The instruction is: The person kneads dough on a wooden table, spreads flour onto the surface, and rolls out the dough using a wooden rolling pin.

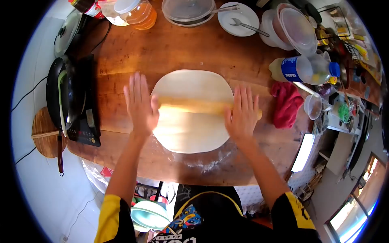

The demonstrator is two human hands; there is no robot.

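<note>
A wide, flat sheet of dough [190,133] lies on the wooden table, roughly oval in outline. Across its middle runs a wooden rolling pin [192,106], slightly blurred. My left hand [140,105] rests at the pin's left end, palm down with fingers stretched forward. On the right end lies my right hand [242,113], also flat with its fingers extended. Neither hand wraps round the pin; the left end of the pin is hidden under the palm. White flour [210,164] is scattered near the dough's lower edge.
On the left, a black pan [60,97] sits on an induction cooker [87,127]. A red cloth [285,105] and a Pepsi bottle [300,69] lie at the right. Along the back are a honey-coloured jar [139,16], plastic containers [188,10] and a plate [247,12] with a fork.
</note>
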